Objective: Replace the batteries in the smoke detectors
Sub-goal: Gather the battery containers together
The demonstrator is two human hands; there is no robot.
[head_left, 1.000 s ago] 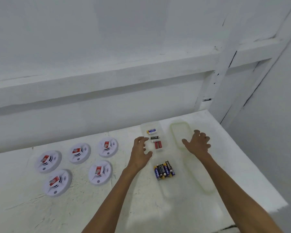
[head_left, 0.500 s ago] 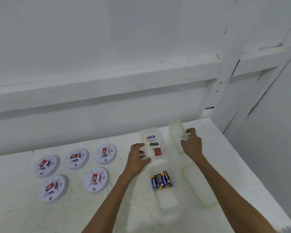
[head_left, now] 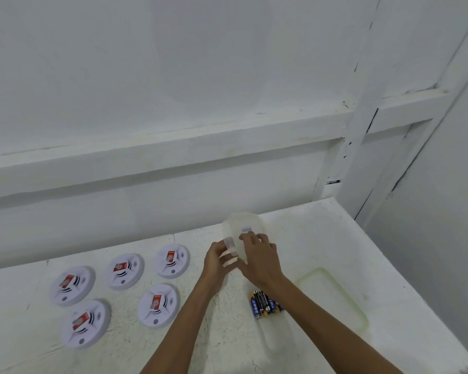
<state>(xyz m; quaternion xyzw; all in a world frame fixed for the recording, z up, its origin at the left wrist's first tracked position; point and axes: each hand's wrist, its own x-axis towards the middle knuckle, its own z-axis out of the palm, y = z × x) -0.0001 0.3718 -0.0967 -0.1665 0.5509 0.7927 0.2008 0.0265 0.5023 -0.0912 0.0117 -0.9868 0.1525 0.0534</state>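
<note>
Several white round smoke detectors (head_left: 158, 305) with red labels lie on the left half of the white table (head_left: 322, 238). A small clear container (head_left: 242, 225) stands at the back middle, with its translucent lid (head_left: 231, 245) held tilted over it. My left hand (head_left: 216, 261) grips the container's near left edge. My right hand (head_left: 260, 260) grips the lid from the right, fingers curled over its top. What the container holds is hidden. Several blue and black batteries (head_left: 265, 306) lie in a second clear container (head_left: 270, 344), partly under my right forearm.
A second translucent lid (head_left: 333, 298) with a greenish rim lies flat on the table to the right of the batteries. A white wall with a ledge runs behind the table, and a white post stands at the back right corner. The table's right edge is close by.
My right hand picked up the small lid from the right and carried it left over the far container. My left hand moved right to the container's edge. The camera dipped slightly.
</note>
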